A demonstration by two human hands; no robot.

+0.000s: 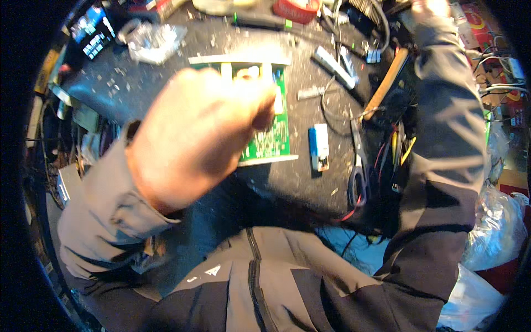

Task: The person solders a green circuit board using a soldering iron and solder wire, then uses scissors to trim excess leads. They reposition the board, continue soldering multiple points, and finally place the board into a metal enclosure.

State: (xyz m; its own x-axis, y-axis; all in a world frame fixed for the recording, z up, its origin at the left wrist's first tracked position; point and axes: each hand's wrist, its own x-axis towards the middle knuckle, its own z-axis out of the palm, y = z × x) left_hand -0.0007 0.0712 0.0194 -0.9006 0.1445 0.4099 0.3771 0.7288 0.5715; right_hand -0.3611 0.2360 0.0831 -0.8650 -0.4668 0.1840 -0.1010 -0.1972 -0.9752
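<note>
My left hand (193,124) is closed above a green circuit board (269,145) on the dark work surface. Its back is toward me, and it hides the board's left and middle parts. What the curled fingers grip, if anything, cannot be made out. Pale strips run along the board's far and near edges. At the top right, my right hand (434,8) reaches away at the end of the stretched arm. The frame edge and blur hide its fingers. A small blue-and-white block (319,146) stands to the right of the board.
Scissors (358,174) with dark handles lie right of the block, near a wooden bar (387,83) and a white stick-shaped piece (335,67). Farther back are a red ring-shaped roll (297,10) and crumpled clear plastic (155,43). Cables and plastic bags crowd the right side.
</note>
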